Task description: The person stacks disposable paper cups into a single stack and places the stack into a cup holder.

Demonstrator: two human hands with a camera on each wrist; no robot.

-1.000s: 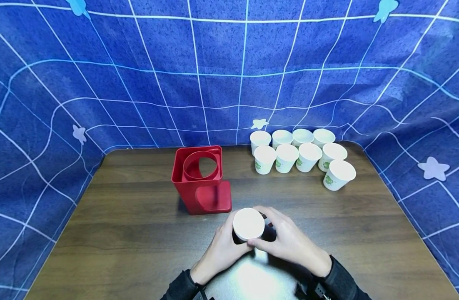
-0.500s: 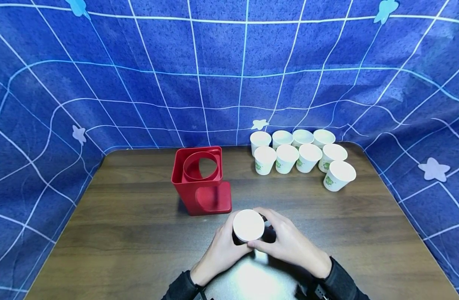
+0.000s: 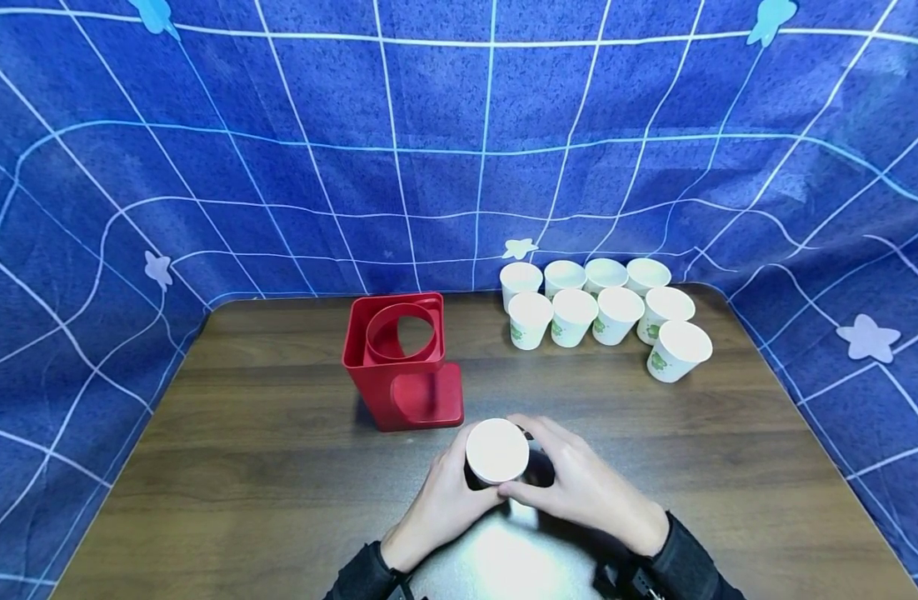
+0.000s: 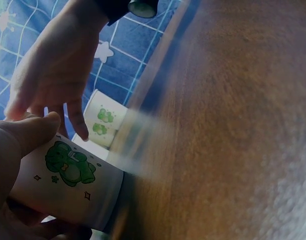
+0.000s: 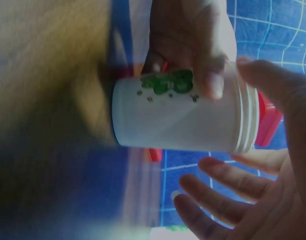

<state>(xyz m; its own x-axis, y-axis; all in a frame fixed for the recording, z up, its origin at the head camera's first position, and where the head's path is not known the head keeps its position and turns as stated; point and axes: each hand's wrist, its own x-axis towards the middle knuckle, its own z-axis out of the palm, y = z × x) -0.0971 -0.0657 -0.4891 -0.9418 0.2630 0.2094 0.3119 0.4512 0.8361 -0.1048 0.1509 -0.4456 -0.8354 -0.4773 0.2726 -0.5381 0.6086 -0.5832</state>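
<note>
One stack of green-printed white paper cups (image 3: 497, 451) is being held upright near a red box-shaped holder (image 3: 382, 385).
At the brown wood-grain counter (image 3: 241, 450), the left hand (image 3: 450, 493) is clasping the stack's side; the right hand (image 3: 585, 482) is pinching its rim.

- Held cup (image 3: 497, 451): in the head view, sides and base mostly hidden by hands and steep angle. Several rims blur together in the right wrist view; nested count unclear.
- Left hand (image 3: 450, 490): far fingers mostly hidden behind the cup; palm cut off by the frame edge, left wrist view.
- Right hand (image 3: 579, 479): cut off at the lower right, right wrist view.
- Back-row cups (image 3: 606, 272): lower parts behind the front-row cups (image 3: 530, 320), whose green prints are too small to read.
- Red holder (image 3: 399, 371): mostly hidden by the held cup, right wrist view.
- Tabletop (image 3: 279, 467): blurred in both wrist views.
</note>
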